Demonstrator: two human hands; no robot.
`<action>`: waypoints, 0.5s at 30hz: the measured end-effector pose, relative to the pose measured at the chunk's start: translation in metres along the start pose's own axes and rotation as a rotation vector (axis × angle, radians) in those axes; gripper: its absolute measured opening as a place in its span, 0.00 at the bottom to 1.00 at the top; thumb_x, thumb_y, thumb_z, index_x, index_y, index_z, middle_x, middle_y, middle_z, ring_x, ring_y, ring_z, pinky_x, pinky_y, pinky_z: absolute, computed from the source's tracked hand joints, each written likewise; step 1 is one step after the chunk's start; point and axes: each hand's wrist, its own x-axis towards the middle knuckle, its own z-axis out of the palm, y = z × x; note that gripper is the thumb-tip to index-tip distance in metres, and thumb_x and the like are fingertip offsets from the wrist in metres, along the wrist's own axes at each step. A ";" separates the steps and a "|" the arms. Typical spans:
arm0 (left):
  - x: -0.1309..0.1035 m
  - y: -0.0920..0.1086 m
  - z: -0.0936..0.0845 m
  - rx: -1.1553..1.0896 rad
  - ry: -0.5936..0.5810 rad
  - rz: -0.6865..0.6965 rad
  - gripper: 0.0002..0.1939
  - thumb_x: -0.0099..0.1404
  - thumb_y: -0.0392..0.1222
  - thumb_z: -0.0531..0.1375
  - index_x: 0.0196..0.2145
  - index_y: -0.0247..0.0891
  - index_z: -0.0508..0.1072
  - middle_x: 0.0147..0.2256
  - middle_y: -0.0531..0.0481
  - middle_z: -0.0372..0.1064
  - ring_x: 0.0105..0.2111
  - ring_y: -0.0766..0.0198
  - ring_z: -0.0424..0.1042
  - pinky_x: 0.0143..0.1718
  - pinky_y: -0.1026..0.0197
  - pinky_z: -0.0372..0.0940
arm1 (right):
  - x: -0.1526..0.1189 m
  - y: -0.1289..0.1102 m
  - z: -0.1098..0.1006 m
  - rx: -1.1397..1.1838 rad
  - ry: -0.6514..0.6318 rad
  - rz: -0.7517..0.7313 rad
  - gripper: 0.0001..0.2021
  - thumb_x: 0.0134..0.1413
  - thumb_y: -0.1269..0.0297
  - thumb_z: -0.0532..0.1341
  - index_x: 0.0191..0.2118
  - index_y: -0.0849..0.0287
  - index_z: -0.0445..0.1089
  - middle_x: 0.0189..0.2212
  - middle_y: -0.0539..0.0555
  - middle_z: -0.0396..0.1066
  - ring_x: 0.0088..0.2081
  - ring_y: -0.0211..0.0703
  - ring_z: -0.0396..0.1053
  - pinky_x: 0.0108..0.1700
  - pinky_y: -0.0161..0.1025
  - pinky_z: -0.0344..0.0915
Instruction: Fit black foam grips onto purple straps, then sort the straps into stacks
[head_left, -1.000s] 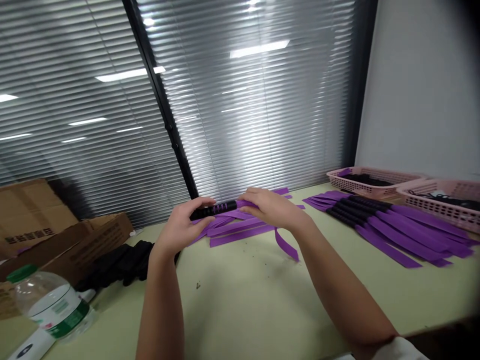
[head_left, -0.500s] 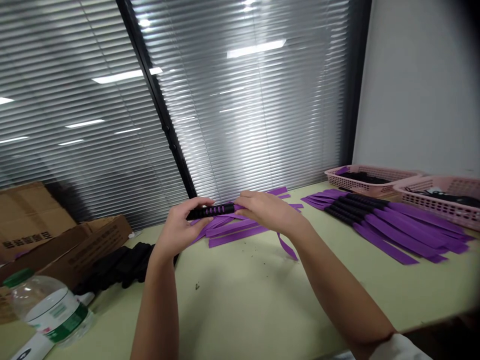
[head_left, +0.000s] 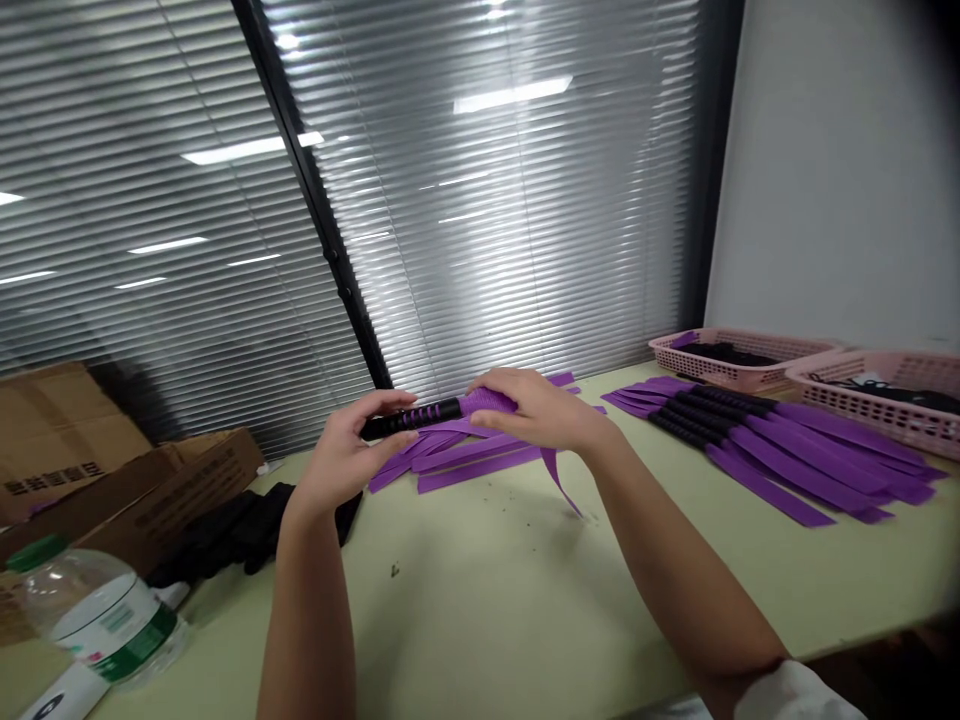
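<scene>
1. Far left: a bottle [head_left: 105, 615] stands in front of an open cardboard box [head_left: 187, 480]. Black pieces [head_left: 232, 530] lie beside the box on the tabletop [head_left: 465, 600].
2. Left hand [head_left: 337, 455]: partly closed, fingers above and thumb below, gripping the black sleeve [head_left: 448, 409] of the held piece.
3. Held piece: located between the hands, raised above the tabletop. Its long axis runs crosswise, left to right, with a slight rise to the right. The black end points left; the purple section [head_left: 480, 402] points right. Purple shows through gaps along the sleeve.
4. Behind and below the held piece: loose purple strips [head_left: 465, 473] lie overlapped, roughly crosswise.
5. Right hand [head_left: 544, 408]: partly closed, fingers curved over the purple section, thumb on the near side. A purple tail [head_left: 553, 470] hangs below this hand; its attachment cannot be determined.
6. Right: sleeved purple bundles [head_left: 697, 415] lie side by side, their purple ends fanned out.
7. Far right: two pink baskets [head_left: 750, 378] stand behind the bundles, containing dark items.
8. Progress, as judged: the bundles appear finished. The held piece has its sleeve on, but seating and alignment appear incomplete. The loose strips seem unprocessed; the total remaining cannot be determined.
</scene>
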 end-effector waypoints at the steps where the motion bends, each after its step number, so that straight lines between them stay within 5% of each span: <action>1: 0.000 0.000 0.000 -0.010 -0.001 -0.002 0.18 0.58 0.46 0.65 0.46 0.40 0.73 0.45 0.44 0.72 0.46 0.54 0.71 0.48 0.53 0.68 | 0.000 -0.001 0.000 0.015 0.018 -0.018 0.21 0.61 0.46 0.52 0.45 0.58 0.70 0.40 0.55 0.72 0.40 0.45 0.68 0.40 0.40 0.61; 6: 0.000 0.001 -0.001 -0.078 -0.039 -0.003 0.19 0.58 0.46 0.65 0.47 0.41 0.73 0.46 0.45 0.72 0.47 0.55 0.71 0.49 0.53 0.68 | 0.000 -0.001 0.001 -0.059 0.086 -0.077 0.20 0.62 0.47 0.53 0.48 0.56 0.69 0.44 0.55 0.72 0.44 0.46 0.68 0.41 0.39 0.61; 15: 0.000 0.000 -0.002 -0.107 -0.076 -0.006 0.18 0.59 0.46 0.64 0.46 0.41 0.73 0.45 0.44 0.73 0.46 0.54 0.71 0.49 0.51 0.68 | -0.002 -0.010 0.005 -0.298 0.075 -0.065 0.18 0.65 0.49 0.50 0.44 0.57 0.69 0.36 0.54 0.69 0.34 0.40 0.66 0.30 0.35 0.55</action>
